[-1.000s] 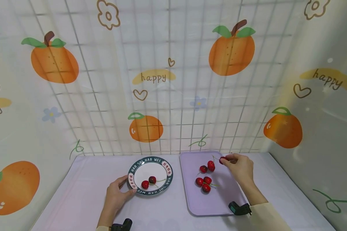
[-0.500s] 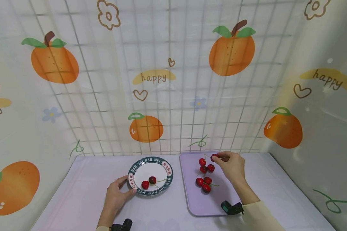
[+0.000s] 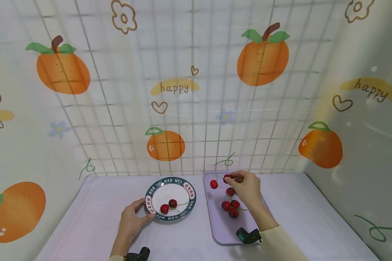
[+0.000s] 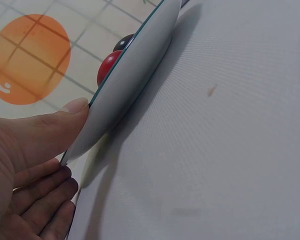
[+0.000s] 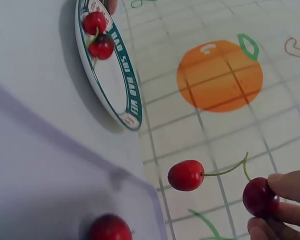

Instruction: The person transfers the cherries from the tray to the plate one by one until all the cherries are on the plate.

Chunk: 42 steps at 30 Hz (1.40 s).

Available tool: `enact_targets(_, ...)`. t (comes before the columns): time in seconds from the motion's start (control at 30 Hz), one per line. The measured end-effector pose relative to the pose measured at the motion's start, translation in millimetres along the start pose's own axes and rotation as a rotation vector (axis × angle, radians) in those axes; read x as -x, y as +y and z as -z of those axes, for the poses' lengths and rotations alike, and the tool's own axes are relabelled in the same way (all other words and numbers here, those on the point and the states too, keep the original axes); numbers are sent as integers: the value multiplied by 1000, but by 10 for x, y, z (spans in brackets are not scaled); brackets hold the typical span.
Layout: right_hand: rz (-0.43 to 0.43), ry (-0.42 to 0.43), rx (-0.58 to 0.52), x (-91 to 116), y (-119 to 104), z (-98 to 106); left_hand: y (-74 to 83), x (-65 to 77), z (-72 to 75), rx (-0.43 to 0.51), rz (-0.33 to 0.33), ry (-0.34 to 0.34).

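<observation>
My left hand (image 3: 132, 221) holds the left rim of a round white plate (image 3: 161, 194) with a green lettered border, thumb on the edge and fingers at its underside in the left wrist view. Two cherries (image 3: 164, 208) with stems lie in the plate. Over the far part of the lilac tray (image 3: 220, 230), my right hand (image 3: 247, 189) pinches a dark red cherry (image 5: 260, 197) between thumb and fingers. A brighter cherry (image 5: 186, 175) hangs from it by a joined stem, clear of the tray. Beneath the hand, several more cherries (image 3: 233, 212) lie on the tray.
A pale cloth covers the table (image 3: 94, 217), with a narrow strip between plate and tray. Behind stands a white curtain (image 3: 202, 127) printed with oranges, a grid showing through. Dark wrist cameras (image 3: 248, 235) sit on both wrists.
My right hand has moved left across the tray, carrying the joined cherries toward the plate. My left hand and the plate have stayed put.
</observation>
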State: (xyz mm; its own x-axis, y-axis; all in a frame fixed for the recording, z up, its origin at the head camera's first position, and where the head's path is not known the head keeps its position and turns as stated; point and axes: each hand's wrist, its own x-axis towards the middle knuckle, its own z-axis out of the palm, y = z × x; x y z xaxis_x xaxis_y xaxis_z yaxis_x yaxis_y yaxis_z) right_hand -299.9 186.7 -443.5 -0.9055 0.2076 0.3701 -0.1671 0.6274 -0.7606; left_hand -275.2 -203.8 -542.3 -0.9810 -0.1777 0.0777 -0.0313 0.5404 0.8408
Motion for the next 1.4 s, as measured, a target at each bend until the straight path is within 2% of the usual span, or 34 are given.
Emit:
enact_targets(0.27,-11,-42,-85,46,-132,-200,21,-6,0,3,3,0)
enact_targets(0.6,15,-40,-67,90,-239,-410,24,-25,2,5,3,1)
enact_targets(0.93,2,-78,-131,169,-328,-619,-16,-35,-10,9,3,6)
enact_targets(1.1,33,-68,-116,184,-374,-722,-44,-46,-14,5,-6,12)
enact_targets(1.4,19,-107,-100,240,-413,-905,-9,-37,1,10,-9,18)
